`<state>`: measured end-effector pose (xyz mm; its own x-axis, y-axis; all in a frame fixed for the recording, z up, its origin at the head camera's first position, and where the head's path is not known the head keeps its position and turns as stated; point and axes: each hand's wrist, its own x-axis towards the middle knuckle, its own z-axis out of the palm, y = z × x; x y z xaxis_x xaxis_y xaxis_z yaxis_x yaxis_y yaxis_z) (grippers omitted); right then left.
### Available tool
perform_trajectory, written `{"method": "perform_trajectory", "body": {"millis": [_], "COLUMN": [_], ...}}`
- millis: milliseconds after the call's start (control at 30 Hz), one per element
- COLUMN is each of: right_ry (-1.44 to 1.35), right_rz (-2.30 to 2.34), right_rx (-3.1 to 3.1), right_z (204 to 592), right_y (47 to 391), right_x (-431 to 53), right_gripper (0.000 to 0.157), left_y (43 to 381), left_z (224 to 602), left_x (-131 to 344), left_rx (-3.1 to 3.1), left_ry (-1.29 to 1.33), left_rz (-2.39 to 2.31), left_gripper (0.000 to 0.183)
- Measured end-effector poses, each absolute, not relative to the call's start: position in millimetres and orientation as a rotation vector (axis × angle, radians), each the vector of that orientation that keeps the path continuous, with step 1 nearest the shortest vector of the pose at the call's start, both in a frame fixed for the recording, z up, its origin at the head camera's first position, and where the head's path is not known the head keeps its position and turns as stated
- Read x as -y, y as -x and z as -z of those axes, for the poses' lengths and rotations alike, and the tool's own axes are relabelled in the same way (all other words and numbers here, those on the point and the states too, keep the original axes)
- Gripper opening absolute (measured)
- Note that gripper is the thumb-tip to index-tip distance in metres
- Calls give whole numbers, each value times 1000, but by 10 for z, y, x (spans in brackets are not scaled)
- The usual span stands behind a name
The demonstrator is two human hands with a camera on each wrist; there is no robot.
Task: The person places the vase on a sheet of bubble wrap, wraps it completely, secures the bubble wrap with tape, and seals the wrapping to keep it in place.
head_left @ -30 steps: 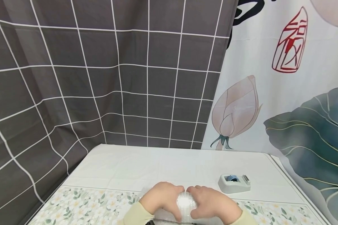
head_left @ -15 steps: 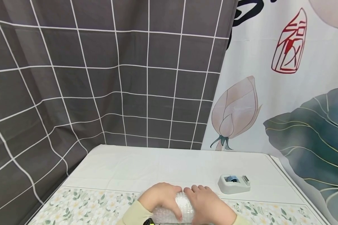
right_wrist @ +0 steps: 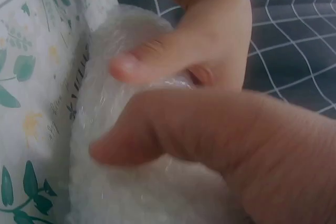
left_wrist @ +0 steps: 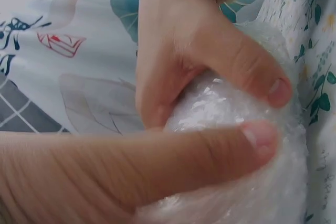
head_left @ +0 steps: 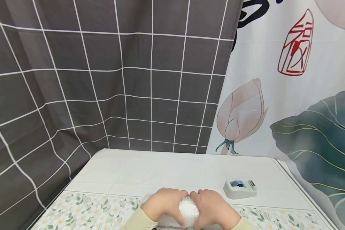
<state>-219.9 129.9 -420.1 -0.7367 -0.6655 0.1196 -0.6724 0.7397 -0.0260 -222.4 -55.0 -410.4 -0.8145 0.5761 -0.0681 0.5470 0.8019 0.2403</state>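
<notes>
A roll of clear bubble wrap (head_left: pixel 188 210) lies near the front of the table, under both hands. My left hand (head_left: pixel 168 204) grips it from the left, thumb on the near side and fingers over the far side. From the right, my right hand (head_left: pixel 211 207) holds it the same way, with the two hands' fingertips almost meeting on top. In the left wrist view the bubble wrap (left_wrist: pixel 252 177) bulges out around both thumbs. The right wrist view shows the bubble wrap (right_wrist: pixel 115 114) as a thick, rounded bundle. Whatever lies inside the layers is hidden.
A white tape dispenser (head_left: pixel 240 189) with a blue core stands behind and right of the hands. The tablecloth (head_left: pixel 83 207) has a flowered front band and a white back part. A dark grid curtain (head_left: pixel 135 95) and a white printed curtain (head_left: pixel 247 127) hang behind.
My right hand shifts on the bubble wrap, first turning with its fingers raised, then wrapping over it again close to the left hand. The left hand stays nearly in place.
</notes>
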Motion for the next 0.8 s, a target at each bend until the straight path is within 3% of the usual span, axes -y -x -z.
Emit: {"method": "perform_trajectory", "body": {"millis": [467,800], "right_ry": [-1064,-1167], "right_rz": [-490,-636], "right_rx": [3129,3080], "right_z": [4204,4173], "right_y": [2268,2273], "right_x": [-1382,-1439], "right_gripper": [50,69], "left_y": [2180,2234], "left_z": [4097,4148], "left_x": [464,473], "left_rx": [-2944,-2955], "left_ry": [-947,-1008], "left_rz": [-181,-148], "left_gripper": [87,73]}}
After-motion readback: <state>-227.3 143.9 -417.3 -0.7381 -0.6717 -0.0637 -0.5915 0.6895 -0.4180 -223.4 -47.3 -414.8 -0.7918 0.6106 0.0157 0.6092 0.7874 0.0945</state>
